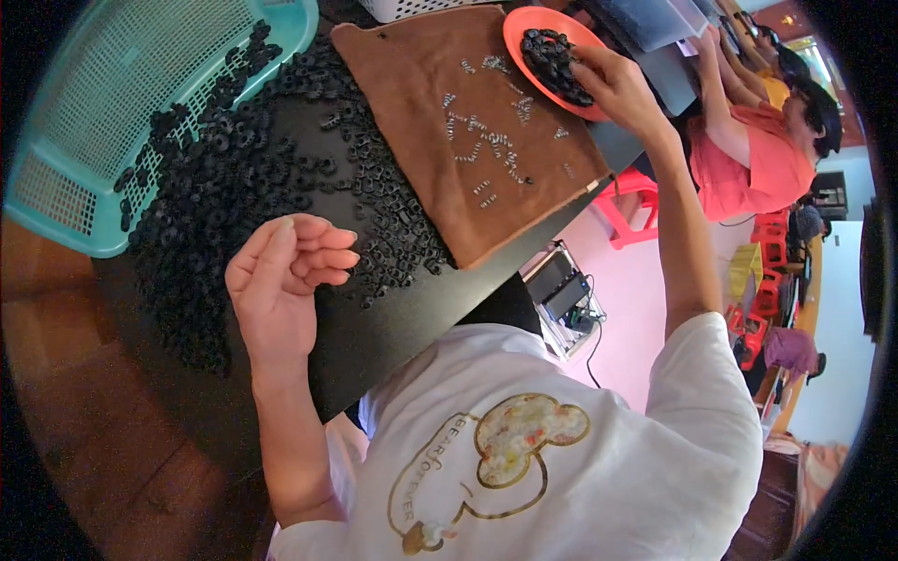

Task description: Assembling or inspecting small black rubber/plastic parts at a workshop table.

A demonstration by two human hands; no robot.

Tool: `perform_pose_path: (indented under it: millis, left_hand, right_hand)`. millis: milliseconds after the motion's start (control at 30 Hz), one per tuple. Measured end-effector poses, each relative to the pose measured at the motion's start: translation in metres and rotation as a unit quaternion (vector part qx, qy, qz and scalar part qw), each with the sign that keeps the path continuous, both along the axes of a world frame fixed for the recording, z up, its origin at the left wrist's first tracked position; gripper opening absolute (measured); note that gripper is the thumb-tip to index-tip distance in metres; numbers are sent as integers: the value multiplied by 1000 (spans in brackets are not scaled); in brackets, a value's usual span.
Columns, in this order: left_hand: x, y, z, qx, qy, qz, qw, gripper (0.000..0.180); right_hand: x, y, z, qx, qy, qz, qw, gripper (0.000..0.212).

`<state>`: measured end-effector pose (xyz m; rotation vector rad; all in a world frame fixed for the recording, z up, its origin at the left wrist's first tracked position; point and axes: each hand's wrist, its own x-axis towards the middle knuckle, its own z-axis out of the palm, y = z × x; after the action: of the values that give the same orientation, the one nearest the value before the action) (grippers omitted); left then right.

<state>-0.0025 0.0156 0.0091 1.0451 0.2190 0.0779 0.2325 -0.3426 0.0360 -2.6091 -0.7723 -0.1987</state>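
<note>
My right hand (622, 86) reaches into a red-orange plate (516, 30) at the far right of the table. Its fingers are drawn together at a heap of small black parts (550, 64) on the plate; whether a part is pinched is hidden. My left hand (279, 271) hovers over the near edge of a large pile of small black ring-like parts (224, 168). Its fingers curl inward with the thumb against them, and anything inside does not show. Between the hands lies a brown cloth (421, 103) with many tiny silvery pieces (496, 140) scattered on it.
A teal plastic basket (103, 122) lies tipped at the left, black parts spilling from it. A white basket (412, 7) stands at the back. To the right are a clear bin (655, 23), a red stool (629, 208) and a person in a coral shirt (753, 164).
</note>
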Motion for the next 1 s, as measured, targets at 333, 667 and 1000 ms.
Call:
perform_pose_path:
  millis: [333,667,1000]
  left_hand:
    - [5,4,-3,-5,33,51,998,27]
    - [2,7,-5,-11,13,51,999,28]
    - [5,8,-9,-23,14,58,998,27]
  right_hand:
    - [-32,193,-18,35,-60,324,944,20]
    - [-35,246,-32,-47,-72,348,933,28]
    - [-44,240,-34,-59,-79,332,938,45]
